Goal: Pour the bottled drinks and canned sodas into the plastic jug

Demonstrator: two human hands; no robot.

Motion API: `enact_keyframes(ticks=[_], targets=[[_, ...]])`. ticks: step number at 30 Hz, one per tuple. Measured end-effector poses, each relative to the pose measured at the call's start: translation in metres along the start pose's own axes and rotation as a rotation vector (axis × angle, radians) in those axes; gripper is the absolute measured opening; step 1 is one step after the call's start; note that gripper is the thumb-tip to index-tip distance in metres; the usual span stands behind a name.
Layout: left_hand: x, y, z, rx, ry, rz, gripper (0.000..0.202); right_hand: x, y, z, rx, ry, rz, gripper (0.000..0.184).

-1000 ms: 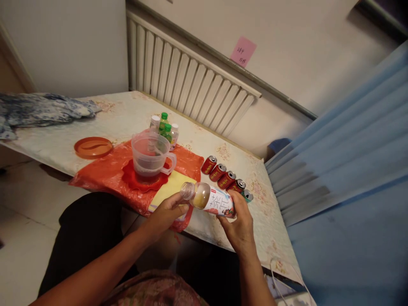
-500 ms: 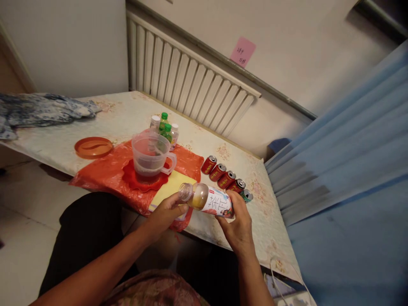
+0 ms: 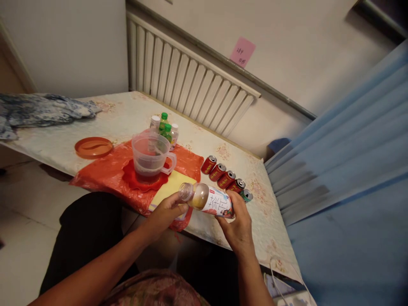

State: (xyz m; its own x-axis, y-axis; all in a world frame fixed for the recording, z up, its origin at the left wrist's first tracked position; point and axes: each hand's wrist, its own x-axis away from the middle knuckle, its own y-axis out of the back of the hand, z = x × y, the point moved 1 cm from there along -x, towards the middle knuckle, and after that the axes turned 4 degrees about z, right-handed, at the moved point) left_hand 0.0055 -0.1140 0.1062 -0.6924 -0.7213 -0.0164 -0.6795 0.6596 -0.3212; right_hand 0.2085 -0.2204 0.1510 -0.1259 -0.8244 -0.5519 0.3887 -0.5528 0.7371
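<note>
A clear plastic bottle (image 3: 212,201) with a white printed label lies tilted nearly sideways above the table's front edge, its uncapped neck pointing left. My left hand (image 3: 168,212) pinches the bottle by its neck. My right hand (image 3: 238,223) is wrapped round its base end. Just beyond my left hand, a clear plastic jug (image 3: 149,153) with a handle stands on a red scalloped dish (image 3: 130,178). The dish rests on a red plastic bag (image 3: 102,170), beside a yellow sheet or pad (image 3: 170,186).
Several drink cans (image 3: 226,180) stand in a slanting row beyond my right hand. Small bottles with green and white caps (image 3: 167,132) stand behind the jug. An orange lid (image 3: 93,147) and patterned cloth (image 3: 44,111) lie at left. A blue curtain (image 3: 350,161) hangs at right.
</note>
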Motion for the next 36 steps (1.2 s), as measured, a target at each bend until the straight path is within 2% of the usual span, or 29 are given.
enact_keyframes(ticks=[6,10,13,18,22,25,30,36], targets=[[0.0,0.0,0.0,0.029,-0.004,0.039,0.046,0.002,0.0,-0.002,-0.035,-0.043,-0.003,0.061],[-0.002,-0.001,0.002,0.057,-0.017,0.067,0.05,0.003,-0.002,-0.005,-0.149,-0.132,0.01,0.059],[-0.004,-0.002,0.003,0.052,-0.011,0.047,0.049,0.006,-0.009,-0.013,-0.338,-0.225,0.024,0.062],[-0.008,-0.008,0.0,0.059,0.007,0.064,0.055,0.014,-0.03,-0.019,-0.793,-0.352,0.049,0.079],[-0.014,-0.013,0.004,0.04,-0.051,0.106,0.064,0.017,-0.043,-0.006,-1.067,-0.429,0.136,0.073],[-0.017,-0.016,0.007,0.004,-0.078,0.166,0.072,0.02,-0.05,0.006,-1.195,-0.475,0.205,0.07],[-0.017,-0.021,0.007,-0.071,-0.031,0.25,0.08,0.028,-0.061,0.015,-1.401,-0.592,0.259,0.07],[-0.019,-0.019,0.014,-0.036,0.005,0.261,0.082,0.031,-0.071,0.017,-1.5,-0.612,0.32,0.073]])
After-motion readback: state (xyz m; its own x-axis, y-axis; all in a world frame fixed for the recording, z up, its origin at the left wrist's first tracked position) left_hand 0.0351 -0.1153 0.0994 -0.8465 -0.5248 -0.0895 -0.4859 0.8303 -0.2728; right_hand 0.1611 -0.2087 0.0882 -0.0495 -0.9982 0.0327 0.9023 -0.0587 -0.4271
